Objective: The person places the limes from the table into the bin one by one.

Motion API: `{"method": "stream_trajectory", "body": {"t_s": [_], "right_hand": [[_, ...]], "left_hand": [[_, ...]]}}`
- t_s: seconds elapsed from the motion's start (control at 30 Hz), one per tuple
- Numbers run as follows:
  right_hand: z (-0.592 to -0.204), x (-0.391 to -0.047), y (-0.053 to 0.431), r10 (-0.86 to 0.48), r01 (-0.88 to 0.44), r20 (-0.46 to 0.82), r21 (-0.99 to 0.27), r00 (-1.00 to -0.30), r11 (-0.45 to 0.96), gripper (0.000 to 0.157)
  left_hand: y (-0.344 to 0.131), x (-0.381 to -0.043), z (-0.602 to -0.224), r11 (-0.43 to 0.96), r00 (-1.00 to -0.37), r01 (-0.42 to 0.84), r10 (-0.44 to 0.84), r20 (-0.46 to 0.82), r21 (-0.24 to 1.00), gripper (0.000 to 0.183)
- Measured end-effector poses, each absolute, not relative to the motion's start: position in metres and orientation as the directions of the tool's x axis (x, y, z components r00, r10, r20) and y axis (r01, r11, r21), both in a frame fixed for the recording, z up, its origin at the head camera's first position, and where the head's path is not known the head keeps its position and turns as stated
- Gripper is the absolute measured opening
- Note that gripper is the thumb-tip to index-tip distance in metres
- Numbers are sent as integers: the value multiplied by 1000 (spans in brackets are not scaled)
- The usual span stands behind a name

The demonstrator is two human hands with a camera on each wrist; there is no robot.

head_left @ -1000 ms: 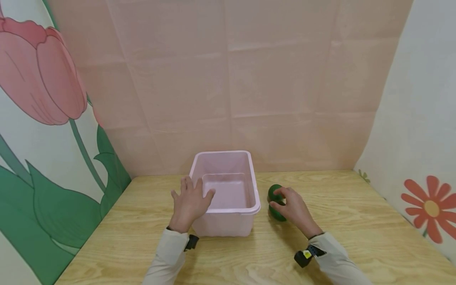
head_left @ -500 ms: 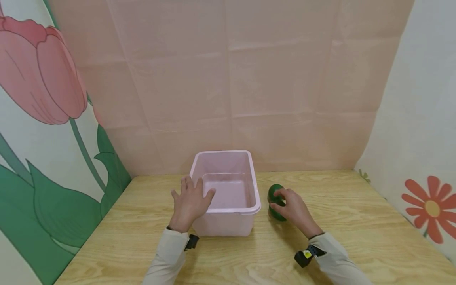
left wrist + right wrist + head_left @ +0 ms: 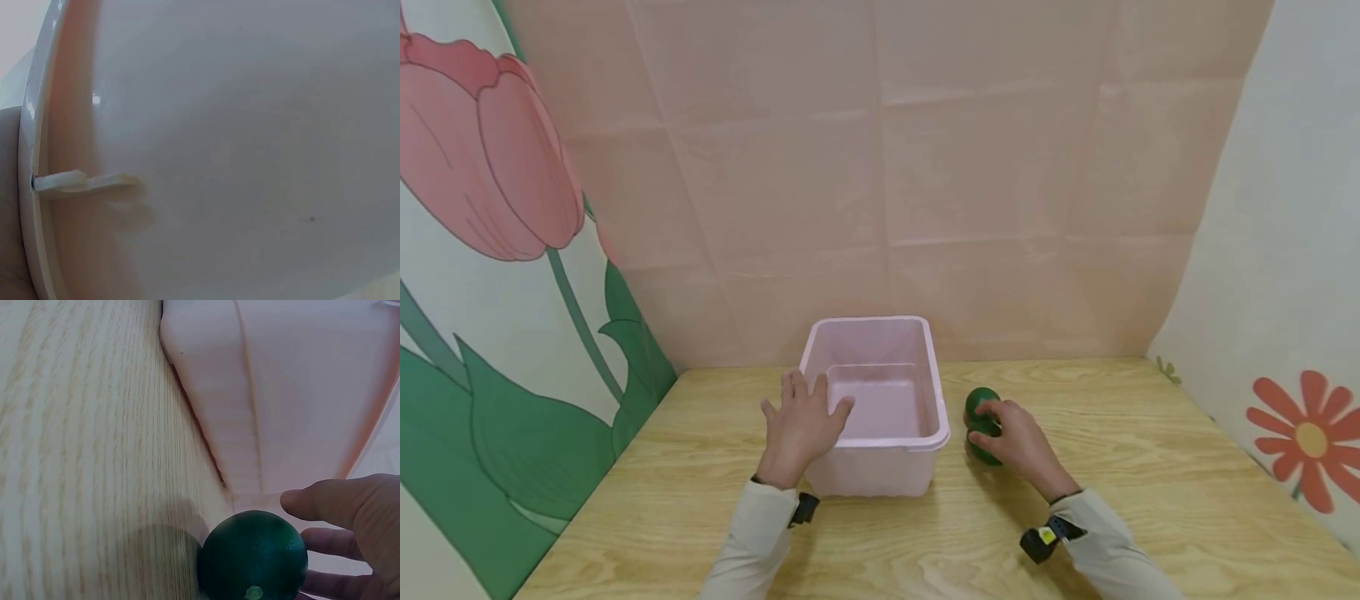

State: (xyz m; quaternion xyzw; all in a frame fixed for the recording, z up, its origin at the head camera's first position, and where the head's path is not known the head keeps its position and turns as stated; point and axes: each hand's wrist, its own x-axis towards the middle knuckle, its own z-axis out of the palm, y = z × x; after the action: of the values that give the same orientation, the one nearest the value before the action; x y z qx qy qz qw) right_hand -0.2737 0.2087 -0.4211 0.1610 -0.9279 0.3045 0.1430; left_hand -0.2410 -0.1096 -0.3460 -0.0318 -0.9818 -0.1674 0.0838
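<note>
A pale pink plastic bin (image 3: pixel 872 471) stands in the middle of the table. My left hand (image 3: pixel 800 429) rests over its left rim, fingers spread and straight. In the left wrist view the bin's outer wall (image 3: pixel 237 144) fills most of the picture, a bit of the hand at the left edge. To the bin's right lie two round dark green fruits that look like limes, a far one (image 3: pixel 977 402) and a near one (image 3: pixel 981 452). My right hand (image 3: pixel 1018 442) hovers at them, thumb over the near one, relaxed fingertips at the far one. One fruit (image 3: pixel 253 556) shows beside the loosely bent fingers.
The light wood table (image 3: pixel 647 517) runs back to a pink cloth backdrop (image 3: pixel 985 167). Walls with painted flowers (image 3: pixel 1309 440) stand on both sides. Each wrist carries a small black camera, such as the right one (image 3: pixel 1039 543).
</note>
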Motion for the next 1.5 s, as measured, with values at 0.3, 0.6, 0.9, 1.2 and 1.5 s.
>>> {"method": "stream_trajectory", "body": {"t_s": [0.3,0.6,0.9,1.2,1.5], "right_hand": [[-424,-276,209,-212,-371,340,-516,-916,772,37],[-427,-275,209,-208,-362,334,-509,-919,781,41],[-429,-274,207,-200,-322,281,-508,-939,799,48],[-430,-273,207,-197,-323,289,-496,-937,806,52],[-434,-274,207,-198,-333,306,-493,-931,804,52]], "left_hand": [[-110,-241,-347,938,-983,95,36,179,334,70],[-109,-241,-346,942,-982,96,36,186,321,70],[-109,-240,-346,942,-981,102,41,191,321,70],[-109,-241,-346,944,-980,102,40,197,314,70],[-109,-241,-346,945,-981,98,40,188,311,70]]}}
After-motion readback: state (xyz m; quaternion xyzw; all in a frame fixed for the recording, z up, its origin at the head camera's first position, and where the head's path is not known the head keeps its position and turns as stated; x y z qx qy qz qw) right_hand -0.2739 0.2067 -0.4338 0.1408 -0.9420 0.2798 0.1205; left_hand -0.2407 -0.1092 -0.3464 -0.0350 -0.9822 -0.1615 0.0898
